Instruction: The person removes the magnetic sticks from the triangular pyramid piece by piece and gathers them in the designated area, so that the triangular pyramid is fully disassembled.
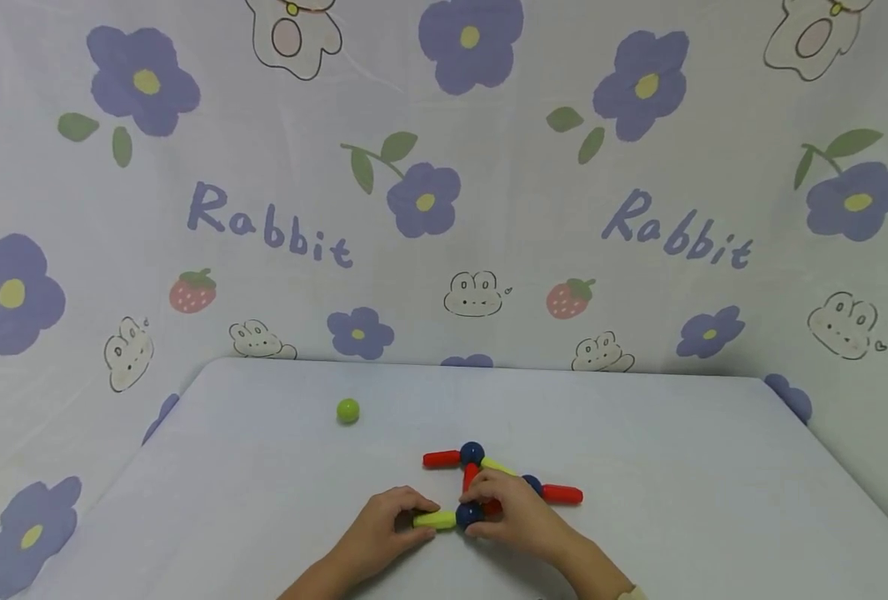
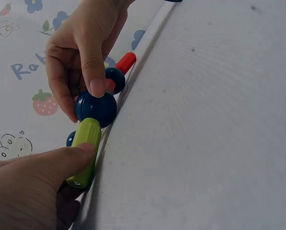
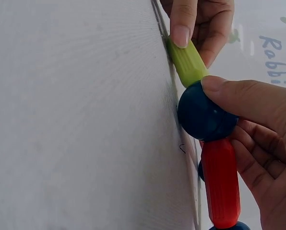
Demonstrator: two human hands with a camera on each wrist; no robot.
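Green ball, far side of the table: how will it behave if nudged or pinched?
The green ball will probably roll at a light push: it's round and nothing props it on the flat-looking table. Might slip in a loose pinch, since it looks glossy. Likely stiff, as its outline shows no sag or dent.

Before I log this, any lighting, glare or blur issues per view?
Head: bright, fairly even light; left wrist: dimmer and tilted, faint ray-like ripples across the matte white tabletop, a slight highlight on the glossy dark-blue ball; right wrist: also dim and tilted, similar ripples, the red ridged rod reasonably sharp.
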